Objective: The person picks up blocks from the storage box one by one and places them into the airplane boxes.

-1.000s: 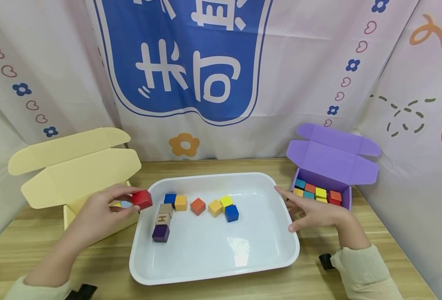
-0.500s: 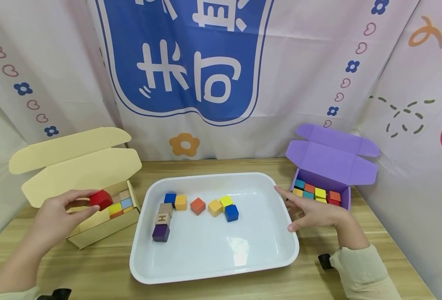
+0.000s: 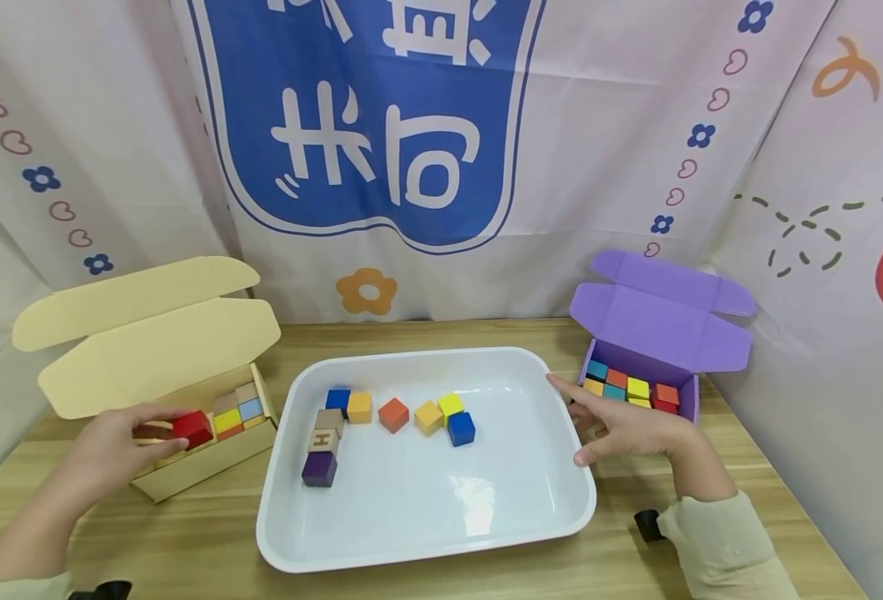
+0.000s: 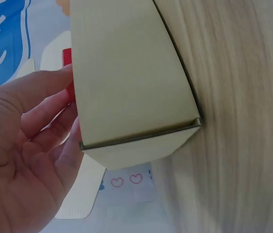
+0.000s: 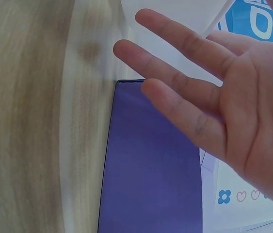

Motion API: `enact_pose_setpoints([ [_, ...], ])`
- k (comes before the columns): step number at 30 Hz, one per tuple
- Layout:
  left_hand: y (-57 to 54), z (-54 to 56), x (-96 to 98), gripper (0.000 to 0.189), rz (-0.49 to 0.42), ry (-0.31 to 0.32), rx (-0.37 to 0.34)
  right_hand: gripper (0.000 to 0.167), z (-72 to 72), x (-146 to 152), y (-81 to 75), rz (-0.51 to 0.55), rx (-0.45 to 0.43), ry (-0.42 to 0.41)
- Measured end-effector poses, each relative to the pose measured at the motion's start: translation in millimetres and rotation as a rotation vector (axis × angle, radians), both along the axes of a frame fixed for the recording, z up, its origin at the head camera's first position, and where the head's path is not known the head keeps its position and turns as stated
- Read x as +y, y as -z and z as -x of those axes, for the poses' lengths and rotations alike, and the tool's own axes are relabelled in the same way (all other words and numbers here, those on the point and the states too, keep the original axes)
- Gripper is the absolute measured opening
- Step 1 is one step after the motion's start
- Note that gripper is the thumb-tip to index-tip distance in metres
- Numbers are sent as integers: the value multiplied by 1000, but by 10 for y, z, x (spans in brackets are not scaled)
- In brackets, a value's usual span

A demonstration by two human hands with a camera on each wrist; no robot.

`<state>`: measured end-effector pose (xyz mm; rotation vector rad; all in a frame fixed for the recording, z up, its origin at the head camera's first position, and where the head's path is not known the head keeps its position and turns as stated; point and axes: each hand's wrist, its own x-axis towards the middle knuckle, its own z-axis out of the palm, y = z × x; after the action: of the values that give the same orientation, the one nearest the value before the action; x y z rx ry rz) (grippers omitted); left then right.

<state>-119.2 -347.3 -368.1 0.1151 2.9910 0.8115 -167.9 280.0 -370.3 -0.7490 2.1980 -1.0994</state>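
Observation:
Between thumb and fingers, my left hand [image 3: 104,450] pinches a red cube [image 3: 192,428] at the opening of the yellow cardboard box [image 3: 209,477]. In the left wrist view the box wall [image 4: 131,73] hides most of that red cube [image 4: 68,73]. Yellow, blue, tan and orange cubes lie in the box to its right. My right hand [image 3: 632,425] rests at the right rim of the white tray [image 3: 411,546], fingers extended and holding nothing. In the right wrist view, its fingers [image 5: 175,104] are spread above the purple box [image 5: 151,160].
Inside the tray, a purple cube [image 3: 319,469], a cube marked H [image 3: 324,441], a tan cube and a blue cube form a column at left. Orange, yellow and blue cubes sit along the upper part. The purple box [image 3: 690,396] at right holds several coloured cubes.
My left hand has carried the red cube leftward from beside the tray's rim and lowered it to the yellow box's opening. My right hand has stayed at the tray's rim.

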Motion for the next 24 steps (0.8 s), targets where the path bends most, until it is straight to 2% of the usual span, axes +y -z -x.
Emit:
enact_pose_setpoints([
  [4, 30, 7, -21, 46, 9, 33, -31, 107, -1, -7, -6, 3, 3, -6],
  [9, 29, 24, 0, 42, 11, 54, -32, 107, -3, -14, -6, 4, 8, -16],
  [24, 9, 148, -3, 32, 14, 135, -106, 107, -10, -5, -14, -3, 6, -12],
])
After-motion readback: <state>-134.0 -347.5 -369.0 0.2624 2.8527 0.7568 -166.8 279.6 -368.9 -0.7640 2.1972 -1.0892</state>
